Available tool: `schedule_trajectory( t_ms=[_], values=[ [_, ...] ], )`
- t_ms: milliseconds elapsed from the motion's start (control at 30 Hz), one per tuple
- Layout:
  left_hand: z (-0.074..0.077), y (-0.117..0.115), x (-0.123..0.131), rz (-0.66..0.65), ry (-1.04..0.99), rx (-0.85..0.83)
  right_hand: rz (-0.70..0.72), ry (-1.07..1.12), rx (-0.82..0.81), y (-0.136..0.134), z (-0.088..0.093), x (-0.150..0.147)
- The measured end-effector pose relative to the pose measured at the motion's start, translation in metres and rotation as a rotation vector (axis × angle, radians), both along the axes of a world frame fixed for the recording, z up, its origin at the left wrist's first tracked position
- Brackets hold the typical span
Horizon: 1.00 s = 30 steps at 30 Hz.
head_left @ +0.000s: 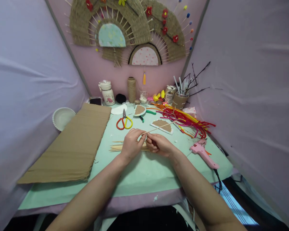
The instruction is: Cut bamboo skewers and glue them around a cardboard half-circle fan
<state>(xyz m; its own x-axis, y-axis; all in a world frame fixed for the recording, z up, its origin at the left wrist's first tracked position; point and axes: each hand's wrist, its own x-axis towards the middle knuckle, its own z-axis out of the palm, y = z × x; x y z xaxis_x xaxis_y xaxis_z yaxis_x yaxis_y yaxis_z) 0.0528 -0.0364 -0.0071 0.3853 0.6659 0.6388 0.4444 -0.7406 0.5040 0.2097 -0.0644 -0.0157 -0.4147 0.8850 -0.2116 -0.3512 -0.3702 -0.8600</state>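
1. The left hand and the right hand met at the middle of the mint-green table mat, both pinched on one thin wooden skewer. Neither hand was slack; the fingertips were closed on the stick.

2. The skewer ran from between the hands up and to the right, its far end lying over the brown cardboard half-disc just beyond the hands.

3. Directly under the hands lay the bundle of skewers, flat on the mat, its ends sticking out past the left hand.

4. To handle such a thin stick well, I judged a light grip close to the working point was best, with both wrists rested on the mat so that the stick did not flex or snap.

5. It seemed wise to keep the free end low over the half-disc so that it did not sweep the loose pieces aside.

6. Beyond the bundle lay the red and yellow scissors, shut, and a second cardboard half-disc past them.

7. Right of the bundle sat the pink glue gun, near the right wrist; its nozzle was a thing to steer clear of.

8. Past the glue gun sprawled the pile of red and yellow pipe cleaners.

9. Left of the bundle lay the corrugated cardboard sheet, with a white paper plate at its far side.
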Motion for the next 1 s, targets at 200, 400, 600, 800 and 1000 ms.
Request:
schedule_trajectory(
  t_ms=[200, 400, 600, 800, 1000],
  values=[
    [0.0029, 0.0023, -0.0024, 0.007, 0.0, -0.026, -0.042, -0.068, 0.03, -0.0012, -0.0002, -0.0033],
    [0.0032, 0.0062, -0.0049, -0.055, -0.103, 0.046, -0.281, 0.001, 0.138, -0.0024, 0.0025, -0.0074],
    [-0.0025, 0.0051, -0.0045, -0.113, -0.112, 0.081, -0.181, 0.122, 0.009, -0.0025, 0.0042, -0.0052],
    [-0.0044, 0.0059, -0.0052, -0.129, -0.093, 0.068, -0.265, 0.096, 0.031, -0.0032, 0.0066, -0.0051],
    [-0.0005, 0.0051, -0.0042, -0.2, -0.035, 0.039, -0.35, 0.017, 0.13, 0.0002, 0.0022, -0.0058]
  ],
)
